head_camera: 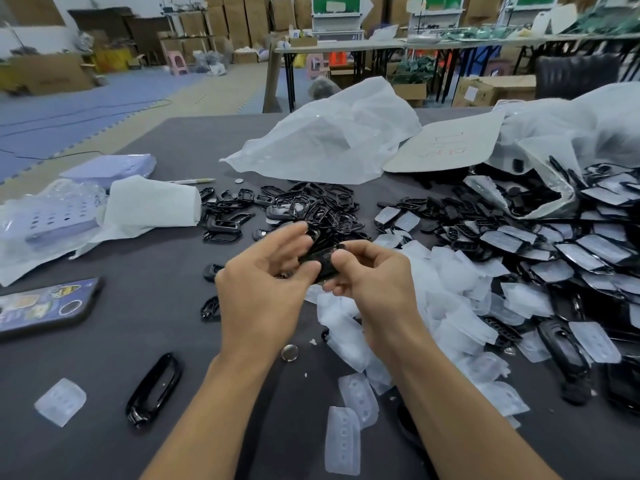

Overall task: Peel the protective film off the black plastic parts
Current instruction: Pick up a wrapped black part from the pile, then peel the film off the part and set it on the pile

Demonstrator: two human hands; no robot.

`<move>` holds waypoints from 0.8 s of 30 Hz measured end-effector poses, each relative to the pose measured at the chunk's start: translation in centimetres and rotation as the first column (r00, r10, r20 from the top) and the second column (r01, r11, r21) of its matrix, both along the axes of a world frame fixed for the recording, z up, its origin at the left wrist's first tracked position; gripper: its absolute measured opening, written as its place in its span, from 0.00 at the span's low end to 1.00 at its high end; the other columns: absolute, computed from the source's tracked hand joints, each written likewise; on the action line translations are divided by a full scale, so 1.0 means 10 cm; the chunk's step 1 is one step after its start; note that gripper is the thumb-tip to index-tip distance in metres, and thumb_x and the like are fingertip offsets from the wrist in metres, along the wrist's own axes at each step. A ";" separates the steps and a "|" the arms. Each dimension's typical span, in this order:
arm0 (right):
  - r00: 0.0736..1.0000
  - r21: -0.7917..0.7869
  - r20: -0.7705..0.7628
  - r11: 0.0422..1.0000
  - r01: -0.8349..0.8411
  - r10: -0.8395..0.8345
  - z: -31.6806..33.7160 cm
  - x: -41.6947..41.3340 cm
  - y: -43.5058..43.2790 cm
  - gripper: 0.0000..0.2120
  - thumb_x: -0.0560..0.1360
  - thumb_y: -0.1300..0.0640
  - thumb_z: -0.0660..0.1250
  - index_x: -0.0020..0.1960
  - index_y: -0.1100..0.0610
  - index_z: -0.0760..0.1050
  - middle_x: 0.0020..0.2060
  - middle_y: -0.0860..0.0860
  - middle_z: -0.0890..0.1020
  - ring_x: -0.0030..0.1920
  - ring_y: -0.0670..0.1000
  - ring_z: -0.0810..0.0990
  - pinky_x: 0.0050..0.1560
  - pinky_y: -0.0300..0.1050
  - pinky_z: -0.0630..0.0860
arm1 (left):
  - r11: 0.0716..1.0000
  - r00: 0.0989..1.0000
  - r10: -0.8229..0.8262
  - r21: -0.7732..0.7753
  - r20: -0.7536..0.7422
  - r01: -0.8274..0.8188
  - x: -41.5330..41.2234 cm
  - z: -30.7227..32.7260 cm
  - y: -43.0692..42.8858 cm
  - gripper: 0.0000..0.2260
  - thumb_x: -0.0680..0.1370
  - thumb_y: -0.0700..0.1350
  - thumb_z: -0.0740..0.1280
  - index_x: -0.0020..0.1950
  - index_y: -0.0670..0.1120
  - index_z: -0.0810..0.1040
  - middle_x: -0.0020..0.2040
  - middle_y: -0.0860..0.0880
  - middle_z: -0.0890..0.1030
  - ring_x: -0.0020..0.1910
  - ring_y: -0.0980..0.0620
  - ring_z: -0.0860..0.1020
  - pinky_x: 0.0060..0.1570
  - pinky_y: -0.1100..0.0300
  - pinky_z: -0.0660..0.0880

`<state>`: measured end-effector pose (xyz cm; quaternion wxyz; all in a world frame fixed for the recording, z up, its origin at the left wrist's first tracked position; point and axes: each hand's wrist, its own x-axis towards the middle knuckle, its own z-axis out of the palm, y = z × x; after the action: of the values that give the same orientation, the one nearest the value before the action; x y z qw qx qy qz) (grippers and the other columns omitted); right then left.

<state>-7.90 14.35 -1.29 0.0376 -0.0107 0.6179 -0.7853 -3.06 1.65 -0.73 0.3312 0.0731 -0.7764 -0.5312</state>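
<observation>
Beyond the black part (pixel 320 263) you hold, a heap of bare black frames (pixel 311 206) covers the table (pixel 156 161), and past those lies a crumpled white bag (pixel 329 143). Right of the part, film-covered parts (pixel 571 244) spill in a wide pile. Just right of it and nearer you, peeled film (pixel 450 306) drifts up against your right wrist. Left of the part lies a phone (pixel 45 306) in a stickered case; nearer you sit 1 loose black frame (pixel 156 389) and 1 button cell (pixel 289 352).

Your left hand (pixel 263 282) pinches the part's left end between thumb and curled fingers. Your right hand (pixel 374 282) curls tight round its right end. Both hands cover most of the part, so any film on it cannot be made out.
</observation>
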 end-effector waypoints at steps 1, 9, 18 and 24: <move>1.000 -0.014 0.001 1.000 0.021 -0.021 0.00 -0.01 0.00 0.02 0.77 0.67 0.71 0.47 0.62 0.81 0.33 0.54 0.84 0.27 0.51 0.81 0.31 0.42 0.78 | 0.996 1.000 0.030 0.080 -0.003 -0.030 0.00 0.01 0.00 0.24 0.71 0.37 0.79 0.58 0.64 0.84 0.50 0.65 0.86 0.51 0.65 0.84 0.51 0.71 0.78; 0.990 -0.076 -0.011 0.988 0.136 -0.137 0.00 -0.04 0.05 0.02 0.76 0.65 0.74 0.45 0.62 0.81 0.32 0.53 0.85 0.26 0.50 0.80 0.28 0.37 0.75 | 0.730 0.930 -0.350 0.655 0.109 0.197 -0.05 0.01 0.05 0.16 0.76 0.26 0.65 0.55 0.42 0.85 0.48 0.42 0.88 0.44 0.48 0.88 0.40 0.64 0.82; 0.989 -0.065 -0.047 0.988 0.137 -0.140 0.03 -0.03 0.07 0.06 0.75 0.65 0.75 0.41 0.59 0.81 0.30 0.52 0.83 0.24 0.48 0.76 0.27 0.38 0.73 | 0.778 0.928 -0.369 0.562 0.049 0.280 -0.07 -0.08 0.06 0.18 0.73 0.25 0.72 0.54 0.45 0.86 0.48 0.42 0.88 0.48 0.44 0.87 0.47 0.59 0.83; 0.984 -0.032 -0.106 0.989 0.142 -0.144 0.03 -0.02 0.08 0.10 0.75 0.65 0.76 0.37 0.55 0.81 0.28 0.50 0.82 0.24 0.48 0.76 0.27 0.37 0.72 | 0.781 0.952 -0.305 0.582 0.041 0.225 -0.10 -0.10 0.12 0.16 0.73 0.27 0.73 0.53 0.46 0.86 0.46 0.44 0.89 0.44 0.49 0.87 0.44 0.62 0.82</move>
<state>-8.09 15.11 -0.99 -0.0525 -0.0093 0.6085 -0.7918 -4.07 2.80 -1.73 0.1637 0.0940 -0.6043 -0.7741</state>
